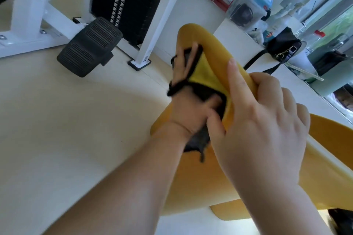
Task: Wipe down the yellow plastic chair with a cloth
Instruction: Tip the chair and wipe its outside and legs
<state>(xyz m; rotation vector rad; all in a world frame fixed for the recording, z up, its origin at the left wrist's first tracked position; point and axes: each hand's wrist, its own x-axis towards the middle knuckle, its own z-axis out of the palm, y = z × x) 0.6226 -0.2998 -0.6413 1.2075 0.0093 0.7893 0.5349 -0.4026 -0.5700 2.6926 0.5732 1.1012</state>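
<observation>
The yellow plastic chair (198,177) fills the centre and right, seen from behind its backrest. A cloth (202,74), yellow on one face and dark grey on the other with a black edge, is draped over the top rim of the backrest. My left hand (191,108) presses the cloth flat against the back face of the backrest. My right hand (263,126) grips the top rim from the right, thumb on the back face, fingers over the edge. Part of the cloth hangs below my left wrist.
A white gym machine frame (32,5) with a black weight stack (129,0) and a black rubber foot pedal (89,46) stands at the upper left on a pale floor. At the upper right, a white counter (238,32) holds a black bag (282,44), bottles and containers.
</observation>
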